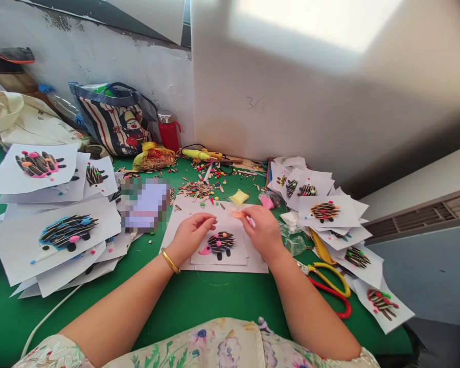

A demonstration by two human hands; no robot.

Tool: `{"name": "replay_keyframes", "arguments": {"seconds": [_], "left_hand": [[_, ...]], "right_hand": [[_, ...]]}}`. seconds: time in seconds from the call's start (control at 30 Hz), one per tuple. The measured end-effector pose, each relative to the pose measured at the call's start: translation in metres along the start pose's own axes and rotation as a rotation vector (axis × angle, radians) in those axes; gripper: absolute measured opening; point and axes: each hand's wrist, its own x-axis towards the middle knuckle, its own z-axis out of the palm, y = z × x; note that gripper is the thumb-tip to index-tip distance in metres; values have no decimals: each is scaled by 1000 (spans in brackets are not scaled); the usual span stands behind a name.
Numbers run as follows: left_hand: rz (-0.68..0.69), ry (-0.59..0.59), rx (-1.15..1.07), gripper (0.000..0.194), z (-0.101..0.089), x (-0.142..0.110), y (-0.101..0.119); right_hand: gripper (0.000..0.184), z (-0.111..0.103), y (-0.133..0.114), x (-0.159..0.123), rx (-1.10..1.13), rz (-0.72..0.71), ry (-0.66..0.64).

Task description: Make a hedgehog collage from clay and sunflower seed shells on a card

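Observation:
My left hand is over the left edge of a small white card, thumb and fingertips pinched together. Anything between those fingertips is too small to make out. Opposite it, my right hand pinches a small orange clay packet above the card's upper right. Between both hands lies the card's hedgehog picture, with a pink snout, blue edging, striped sunflower-seed spines, black feet and small pink and orange balls. The card rests on a larger white sheet. Just beyond are yellow and pink clay packets.
Stacks of finished-looking hedgehog cards stand left and right. Scissors lie by my right forearm. Loose seeds and coloured balls litter the back, near a blurred phone-like object, a striped bag and a red flask.

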Motion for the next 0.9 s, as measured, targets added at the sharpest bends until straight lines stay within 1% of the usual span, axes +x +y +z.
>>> {"name": "replay_keyframes", "arguments": {"seconds": [0.07,0.17,0.27,0.33,0.4,0.43,0.5,0.53,0.6,0.63,0.7,0.77,0.9], "left_hand": [[-21,-18,-113,40,2,-1,4],[-45,-18,-239,43,2,-2,8],[-42,5,-290,39,2,-1,9],[-25,20,-301,36,2,-1,8],[-1,22,-301,34,2,-1,7],[11,18,-294,33,2,-2,6],[41,5,-253,31,3,-3,6],[64,-2,-218,30,3,-4,6],[127,-28,-131,28,2,-5,8],[161,-41,-89,27,2,-5,9],[203,-60,-21,27,1,-6,11],[191,-45,37,28,0,-6,11],[90,-7,107,27,-1,-4,9]], "right_hand": [[15,2,-17,-1,54,-90,16],[14,6,-33,-1,82,-132,17],[14,9,-37,-2,111,-131,20],[15,10,-37,-3,129,-111,47],[22,10,-36,-4,151,-78,91],[29,11,-36,-5,169,-62,103],[39,11,-35,-6,218,-52,68],[38,11,-35,-6,245,-58,25],[27,11,-36,-6,290,-68,-62],[22,11,-37,-6,308,-67,-86],[17,10,-38,-5,336,-56,-81],[15,10,-40,-5,353,-55,-59],[15,10,-41,-4,352,-70,-60]]}}
